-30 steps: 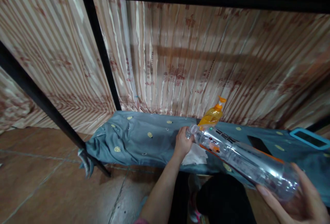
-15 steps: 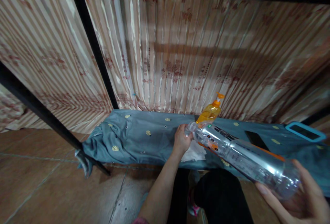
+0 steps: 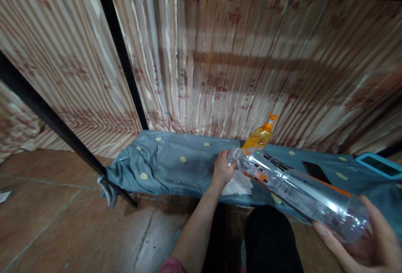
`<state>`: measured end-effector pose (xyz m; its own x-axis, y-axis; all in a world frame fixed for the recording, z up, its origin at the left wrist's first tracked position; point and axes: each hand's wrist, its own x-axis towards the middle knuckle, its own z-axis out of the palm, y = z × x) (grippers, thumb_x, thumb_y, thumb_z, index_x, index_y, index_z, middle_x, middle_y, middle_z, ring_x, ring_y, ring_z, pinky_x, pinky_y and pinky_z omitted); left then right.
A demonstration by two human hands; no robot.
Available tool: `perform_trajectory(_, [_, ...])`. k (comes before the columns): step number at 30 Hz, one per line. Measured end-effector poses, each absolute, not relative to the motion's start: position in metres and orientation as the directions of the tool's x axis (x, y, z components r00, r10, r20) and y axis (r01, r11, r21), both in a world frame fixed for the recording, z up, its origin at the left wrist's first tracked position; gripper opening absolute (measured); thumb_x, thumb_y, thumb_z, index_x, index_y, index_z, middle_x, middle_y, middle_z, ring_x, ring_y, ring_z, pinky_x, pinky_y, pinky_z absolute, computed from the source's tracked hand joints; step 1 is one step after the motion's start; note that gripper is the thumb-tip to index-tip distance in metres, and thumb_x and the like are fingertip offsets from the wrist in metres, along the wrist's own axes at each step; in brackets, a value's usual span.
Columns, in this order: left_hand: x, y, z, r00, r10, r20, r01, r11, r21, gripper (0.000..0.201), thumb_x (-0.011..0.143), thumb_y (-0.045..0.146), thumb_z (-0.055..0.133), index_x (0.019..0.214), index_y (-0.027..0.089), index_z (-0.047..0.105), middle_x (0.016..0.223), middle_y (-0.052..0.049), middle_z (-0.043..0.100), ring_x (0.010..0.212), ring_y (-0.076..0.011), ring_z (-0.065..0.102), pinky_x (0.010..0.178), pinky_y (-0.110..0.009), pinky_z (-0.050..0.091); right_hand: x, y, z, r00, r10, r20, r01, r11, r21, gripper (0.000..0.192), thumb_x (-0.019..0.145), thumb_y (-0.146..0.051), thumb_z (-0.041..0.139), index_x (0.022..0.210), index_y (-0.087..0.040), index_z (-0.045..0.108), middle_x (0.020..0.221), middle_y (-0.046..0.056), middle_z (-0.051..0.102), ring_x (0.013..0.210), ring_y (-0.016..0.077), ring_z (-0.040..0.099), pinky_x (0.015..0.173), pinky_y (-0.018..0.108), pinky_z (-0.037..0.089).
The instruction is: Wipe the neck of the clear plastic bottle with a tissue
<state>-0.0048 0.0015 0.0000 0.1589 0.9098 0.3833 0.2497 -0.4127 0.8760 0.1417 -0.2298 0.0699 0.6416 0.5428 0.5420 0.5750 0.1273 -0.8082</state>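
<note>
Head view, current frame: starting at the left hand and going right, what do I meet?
Left hand → pump bottle → dark slab → blue-framed panel. The clear bottle and right hand overlap parts of this stretch, so they're left out.

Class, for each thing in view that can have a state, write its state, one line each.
Clear bottle: slanted, held at both ends
Left hand: closed at its neck end
Right hand: closed around its base
Pump bottle: upright, partly hidden
White sheet: lying, ragged-edged
Black slab: lying flat
Blue-framed object: lying, dark-centred
Patterned cloth: spread, wrinkled
</note>
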Motion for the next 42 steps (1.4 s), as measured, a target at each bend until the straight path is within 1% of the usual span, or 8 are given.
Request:
perform_trajectory(5, [-0.006,0.001,0.003,0.166,0.909,0.383,0.235,-0.414,0.88,0.018,0.081,0.016,0.067,0.098,0.018,0.062,0.099,-0.007,0.07,0.096,-0.023,0.066,0.089,-0.035,0.052,0.142,-0.227,0.069,0.623,0.532,0.573,0.606,0.134,-0.784,0.1,0.064,-0.049,0.086,0.151,-0.022,0.045,0.15,0.011,0.05,0.126,0.0406,0.055,0.114,0.073,0.031])
perform_trajectory(11, [-0.006,0.002,0.001,0.154,0.913,0.377,0.258,-0.406,0.877,0.018,0.081,0.013,0.064,0.098,0.019,0.062,0.1,-0.006,0.069,0.097,-0.0228,0.066,0.09,-0.036,0.051,0.139,-0.226,0.072,0.629,0.527,0.571,0.607,0.124,-0.785,0.095,0.068,-0.05,0.083,0.151,-0.023,0.045,0.14,0.008,0.058,0.116,0.0354,0.06,0.116,0.071,0.031])
perform_trajectory(17, [-0.006,0.002,-0.001,0.158,0.917,0.366,0.247,-0.395,0.885,0.022,0.08,0.016,0.067,0.101,0.021,0.063,0.102,-0.005,0.07,0.099,-0.0223,0.066,0.092,-0.035,0.052,0.133,-0.229,0.079,0.622,0.524,0.582,0.649,0.071,-0.757,0.093,0.071,-0.055,0.079,0.151,-0.02,0.045,0.135,0.01,0.062,0.11,0.0345,0.066,0.102,0.061,0.052])
perform_trajectory(23, [-0.007,0.002,0.001,0.166,0.904,0.393,0.244,-0.424,0.872,0.022,0.083,0.019,0.066,0.105,0.017,0.062,0.108,-0.01,0.07,0.103,-0.0243,0.067,0.095,-0.037,0.051,0.135,-0.231,0.073,0.633,0.558,0.536,0.579,0.119,-0.807,0.103,0.066,-0.053,0.083,0.153,-0.018,0.041,0.144,0.015,0.055,0.123,0.0405,0.059,0.11,0.069,0.039])
perform_trajectory(29, [-0.006,0.003,0.0,0.146,0.91,0.388,0.267,-0.414,0.87,0.022,0.081,0.017,0.068,0.102,0.019,0.063,0.105,-0.008,0.071,0.102,-0.0238,0.067,0.094,-0.037,0.053,0.137,-0.231,0.07,0.631,0.537,0.56,0.633,0.06,-0.772,0.103,0.066,-0.059,0.081,0.152,-0.018,0.042,0.143,0.015,0.057,0.125,0.0407,0.058,0.113,0.069,0.034])
perform_trajectory(34, [-0.005,0.004,-0.001,0.142,0.909,0.393,0.257,-0.417,0.872,0.023,0.08,0.016,0.068,0.102,0.019,0.063,0.104,-0.007,0.071,0.101,-0.0236,0.067,0.094,-0.037,0.053,0.133,-0.229,0.073,0.657,0.553,0.513,0.554,0.107,-0.826,0.105,0.064,-0.055,0.083,0.152,-0.018,0.041,0.142,0.015,0.058,0.123,0.0393,0.061,0.111,0.067,0.037])
perform_trajectory(39, [-0.007,0.003,-0.001,0.157,0.907,0.392,0.258,-0.42,0.87,0.022,0.08,0.016,0.068,0.101,0.019,0.062,0.104,-0.008,0.071,0.102,-0.0237,0.067,0.093,-0.036,0.052,0.131,-0.23,0.072,0.653,0.539,0.532,0.571,0.111,-0.813,0.104,0.063,-0.055,0.083,0.152,-0.018,0.042,0.141,0.015,0.059,0.119,0.0373,0.063,0.109,0.065,0.04])
perform_trajectory(42, [-0.008,0.002,0.0,0.18,0.904,0.388,0.259,-0.424,0.868,0.02,0.082,0.017,0.067,0.102,0.018,0.062,0.104,-0.009,0.07,0.102,-0.0241,0.067,0.094,-0.037,0.052,0.129,-0.232,0.069,0.671,0.536,0.512,0.553,0.099,-0.827,0.107,0.06,-0.054,0.085,0.151,-0.017,0.044,0.138,0.017,0.061,0.116,0.0391,0.065,0.106,0.066,0.042])
